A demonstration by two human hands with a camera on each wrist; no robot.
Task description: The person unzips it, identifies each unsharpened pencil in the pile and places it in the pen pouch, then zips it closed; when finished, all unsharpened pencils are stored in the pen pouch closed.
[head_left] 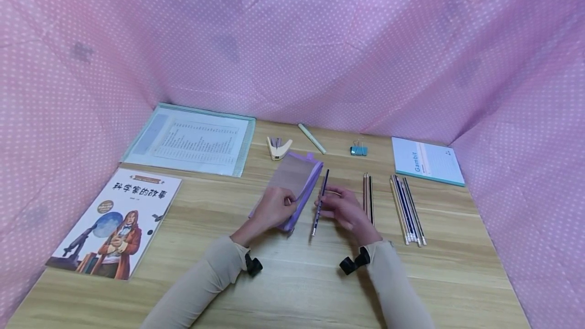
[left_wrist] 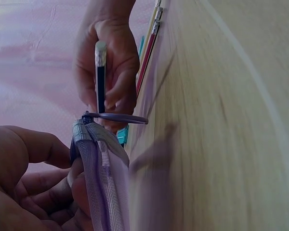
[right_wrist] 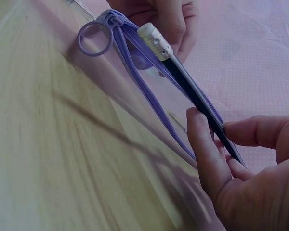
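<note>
A purple zippered mesh pencil case (head_left: 292,171) lies on the table, its zipper side parted in the right wrist view. My left hand (head_left: 276,207) grips the case's edge near its front end, where a ring-shaped zipper pull (right_wrist: 95,38) hangs. Just right of the case, my right hand (head_left: 343,207) pinches a dark striped pencil (head_left: 321,202) between thumb and fingers. The pencil's white eraser (right_wrist: 146,30) points toward my body, and the pencil is held above the table, tilted. Beside that hand lie a few pencils (head_left: 366,192), partly hidden behind it.
Farther right lies a group of several pencils (head_left: 407,212), below a Gambit notebook (head_left: 429,161). Behind the case are a staple remover (head_left: 278,149), a light green pen (head_left: 312,138) and a blue binder clip (head_left: 358,150). A document folder (head_left: 192,138) and an illustrated book (head_left: 116,222) occupy the left.
</note>
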